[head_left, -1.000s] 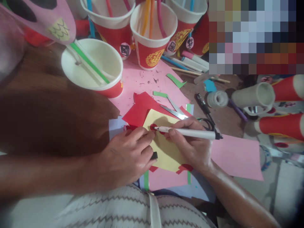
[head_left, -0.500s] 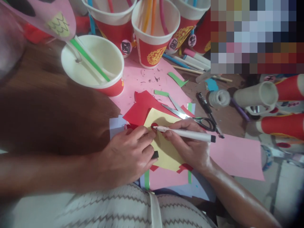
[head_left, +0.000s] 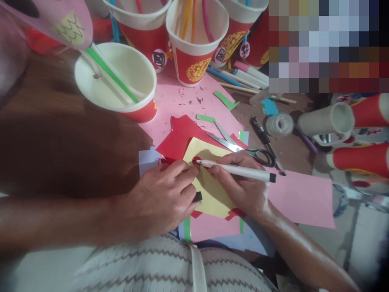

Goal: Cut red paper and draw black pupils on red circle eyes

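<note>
My right hand (head_left: 240, 178) is closed around a white marker (head_left: 243, 170), whose tip rests on a small red circle (head_left: 196, 160). That circle lies on a yellow paper (head_left: 212, 198). From the left, my left hand (head_left: 170, 190) reaches onto the yellow paper, its fingertips at the circle's edge. A black cap (head_left: 197, 196) sticks out between its curled fingers. Red paper (head_left: 182, 134) shows beyond the yellow sheet, and open scissors (head_left: 234, 147) lie just past it.
A white-and-red cup (head_left: 118, 81) holding a green stick stands at the back left. Another cup (head_left: 196, 52) holds coloured strips. Pens (head_left: 249, 77), a clear bottle (head_left: 279, 123) and pink paper (head_left: 306, 198) lie to the right. Toppled cups (head_left: 358, 160) are at the far right.
The whole view has shifted slightly, moving the objects a little left and up. Both hands keep nearly the same pose, with the marker tip still at the red circle.
</note>
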The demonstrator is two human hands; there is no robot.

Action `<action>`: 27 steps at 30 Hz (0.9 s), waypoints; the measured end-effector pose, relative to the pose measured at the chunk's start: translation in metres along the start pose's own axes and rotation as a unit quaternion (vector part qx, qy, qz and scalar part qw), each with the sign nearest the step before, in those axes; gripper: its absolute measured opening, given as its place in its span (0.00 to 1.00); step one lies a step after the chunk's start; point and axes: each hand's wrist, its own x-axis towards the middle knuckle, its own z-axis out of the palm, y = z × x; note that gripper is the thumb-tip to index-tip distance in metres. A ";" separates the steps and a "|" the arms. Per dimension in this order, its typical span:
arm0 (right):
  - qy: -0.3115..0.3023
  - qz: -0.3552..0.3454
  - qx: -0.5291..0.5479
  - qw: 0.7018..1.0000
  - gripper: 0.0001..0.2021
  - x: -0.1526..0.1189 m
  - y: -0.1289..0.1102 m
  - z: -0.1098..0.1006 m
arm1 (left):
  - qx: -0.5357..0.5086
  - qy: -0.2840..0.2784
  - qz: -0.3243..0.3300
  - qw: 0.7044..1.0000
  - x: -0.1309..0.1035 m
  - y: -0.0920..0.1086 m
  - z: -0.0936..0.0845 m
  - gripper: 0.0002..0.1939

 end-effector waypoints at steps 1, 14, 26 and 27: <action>0.001 -0.003 -0.004 1.000 0.03 0.000 0.000 0.000 | 0.001 0.001 -0.002 1.000 0.000 0.000 0.000 0.16; 0.017 -0.044 -0.039 0.998 0.06 0.001 -0.005 -0.005 | -0.011 0.001 -0.006 1.000 -0.002 0.000 0.000 0.15; 0.022 -0.049 -0.066 0.996 0.05 -0.002 -0.006 -0.008 | -0.015 -0.003 -0.005 1.000 0.000 0.000 -0.001 0.14; 0.022 -0.047 -0.062 0.997 0.05 -0.002 -0.006 -0.008 | -0.014 -0.002 -0.005 1.000 0.000 -0.001 -0.001 0.14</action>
